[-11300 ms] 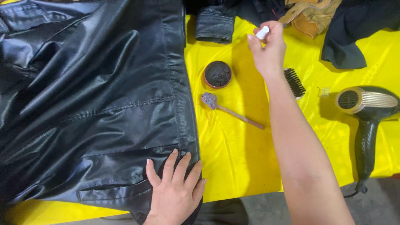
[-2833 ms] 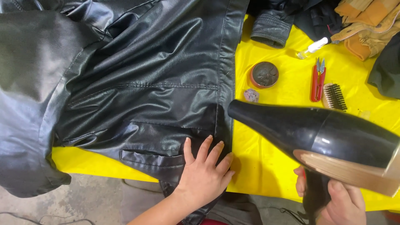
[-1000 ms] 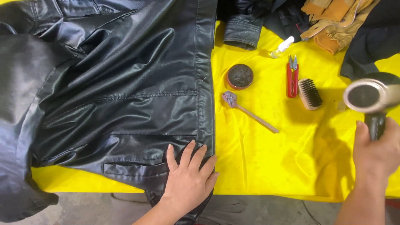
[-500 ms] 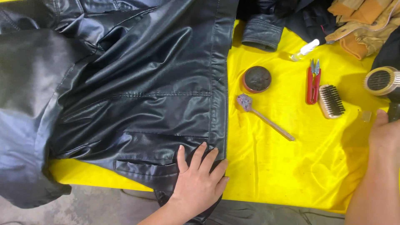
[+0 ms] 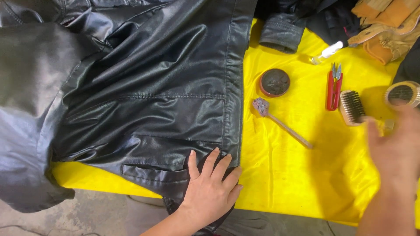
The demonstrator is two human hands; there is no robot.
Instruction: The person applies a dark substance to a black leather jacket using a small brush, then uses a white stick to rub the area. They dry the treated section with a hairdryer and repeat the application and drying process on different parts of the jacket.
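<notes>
A black leather jacket [image 5: 144,96] lies spread over a yellow cloth [image 5: 293,175]. My left hand [image 5: 210,190] rests flat on the jacket's lower hem, fingers spread. My right hand [image 5: 396,153] hovers blurred over the cloth at the right, empty, fingers apart, just below a hair dryer [image 5: 402,94] whose round grille shows at the right edge. Between the hands lie a round tin of dark polish [image 5: 274,82], a small dauber brush [image 5: 282,123], red snips [image 5: 334,87] and a bristle brush [image 5: 352,107].
A small clear spray bottle [image 5: 326,52] lies near the top. A dark sleeve cuff [image 5: 278,32] and tan leather gloves [image 5: 385,26] sit at the back right. The cloth's front edge drops to a grey floor [image 5: 109,218].
My right hand has let go of the hair dryer, which now lies at the right edge, and has drawn back toward me. The left hand has stayed on the jacket.
</notes>
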